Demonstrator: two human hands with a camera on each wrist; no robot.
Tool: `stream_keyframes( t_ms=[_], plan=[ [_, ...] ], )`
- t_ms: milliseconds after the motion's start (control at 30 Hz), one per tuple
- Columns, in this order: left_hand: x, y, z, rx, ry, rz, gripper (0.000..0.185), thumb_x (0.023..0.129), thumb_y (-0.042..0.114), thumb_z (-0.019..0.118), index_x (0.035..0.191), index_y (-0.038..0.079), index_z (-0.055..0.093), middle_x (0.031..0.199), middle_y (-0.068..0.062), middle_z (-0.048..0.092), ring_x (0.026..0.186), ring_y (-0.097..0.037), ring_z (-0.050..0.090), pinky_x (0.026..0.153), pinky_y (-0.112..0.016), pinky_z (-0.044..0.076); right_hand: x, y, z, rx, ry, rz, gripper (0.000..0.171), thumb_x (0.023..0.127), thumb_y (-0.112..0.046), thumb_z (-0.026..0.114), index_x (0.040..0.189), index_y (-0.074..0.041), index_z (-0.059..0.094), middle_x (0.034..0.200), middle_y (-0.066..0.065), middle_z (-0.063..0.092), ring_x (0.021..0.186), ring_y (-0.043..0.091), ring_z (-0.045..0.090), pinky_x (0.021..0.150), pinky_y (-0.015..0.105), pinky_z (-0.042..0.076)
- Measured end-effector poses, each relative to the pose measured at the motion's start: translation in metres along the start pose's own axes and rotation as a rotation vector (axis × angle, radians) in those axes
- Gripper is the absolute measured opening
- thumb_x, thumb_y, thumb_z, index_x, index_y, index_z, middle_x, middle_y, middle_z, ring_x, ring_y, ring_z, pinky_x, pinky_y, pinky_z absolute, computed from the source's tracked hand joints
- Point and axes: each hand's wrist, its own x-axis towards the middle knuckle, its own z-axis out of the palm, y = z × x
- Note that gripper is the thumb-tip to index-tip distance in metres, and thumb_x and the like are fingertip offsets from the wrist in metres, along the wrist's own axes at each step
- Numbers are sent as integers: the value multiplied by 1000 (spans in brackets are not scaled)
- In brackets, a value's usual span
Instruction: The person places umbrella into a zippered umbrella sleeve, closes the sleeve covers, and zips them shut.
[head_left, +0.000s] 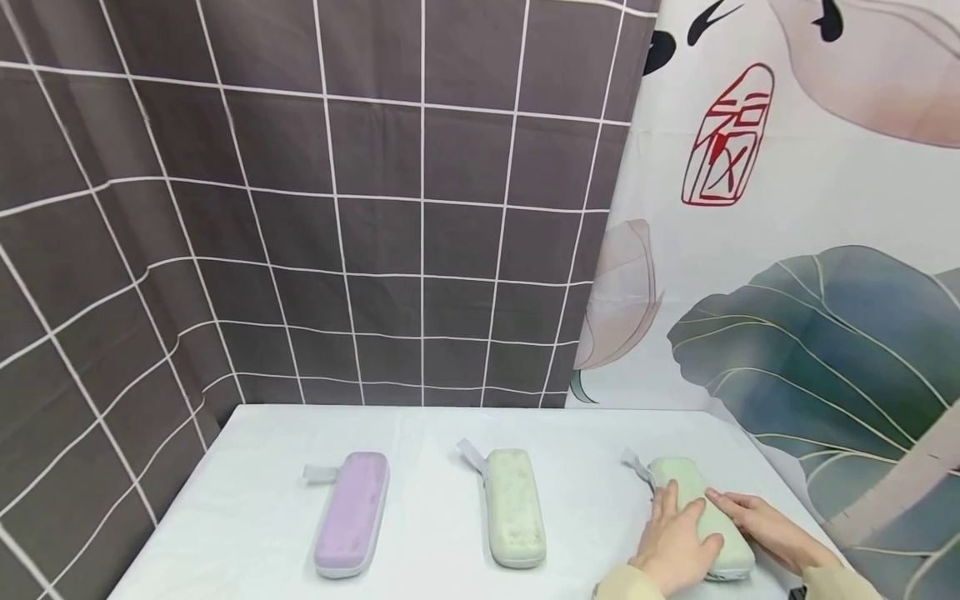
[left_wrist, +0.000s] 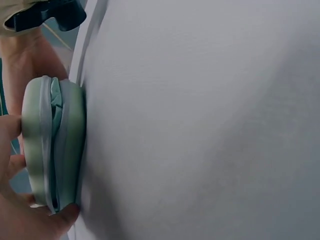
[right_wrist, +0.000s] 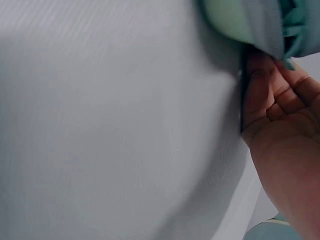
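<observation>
At about 5 o'clock on the counter [head_left: 225,533], nearest to us, we are resting both hands on the mint green case [head_left: 693,492]. Our left hand [head_left: 673,546] is lying over the case's left side and top with the fingers nearly straight, pointing toward 12 o'clock; in the left wrist view the thumb and fingers are bracketing the case's near end [left_wrist: 50,145] while the case is lying flat on the white cloth. Our right hand [head_left: 761,523] is touching the case's right edge, fingers extended toward 10 o'clock along it; from the right wrist view the fingertips [right_wrist: 260,75] are tucking in under the case's rim [right_wrist: 235,20], lightly curved rather than closed round it. The case's grey strap [head_left: 636,464] is sticking out from its far end toward 11 o'clock.

To the left, at 6 o'clock, a pale green case [head_left: 513,507] is lying lengthwise, well apart from our hands. Farther left, at 7 o'clock, a lilac case [head_left: 352,512] is lying parallel to it. Beyond the counter, at 12 o'clock, a grey grid-patterned curtain [head_left: 375,208] is hanging, and at 2 o'clock a lotus-print curtain [head_left: 810,333].
</observation>
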Motion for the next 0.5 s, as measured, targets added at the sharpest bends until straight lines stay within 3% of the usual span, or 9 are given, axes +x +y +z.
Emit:
stream_keyframes(
  t_ms=[100, 200, 367, 500],
  plan=[
    [0, -1, 0, -3, 38, 4, 44, 93, 48, 58, 133, 31, 58, 151, 1, 36, 139, -21, 34, 94, -35, 46, -1, 1, -2, 37, -65, -59, 63, 107, -34, 36, 130, 25, 38, 120, 20, 61, 101, 16, 61, 80, 32, 51],
    [0, -3, 2, -100, 87, -28, 39, 91, 44, 64, 126, 29, 62, 147, 2, 38, 134, -19, 39, 91, -35, 48, 1, 3, -2, 44, -72, -71, 57, 108, -32, 36, 123, 20, 49, 112, 11, 64, 95, 16, 62, 78, 33, 52],
    [3, -7, 6, -438, 185, -196, 42, 82, 35, 76, 117, 21, 58, 119, 6, 44, 113, -12, 48, 93, -31, 45, 3, 4, 1, -11, -20, -50, 50, 107, -33, 37, 115, 11, 59, 101, 7, 64, 87, 16, 60, 72, 32, 50],
    [5, -10, 8, -598, 208, -324, 57, 77, 34, 80, 122, 12, 53, 109, 4, 48, 106, -15, 52, 95, -34, 44, 1, 4, 2, -41, 10, -41, 52, 107, -35, 37, 115, 12, 57, 98, 8, 64, 85, 17, 60, 71, 32, 50]
  ],
)
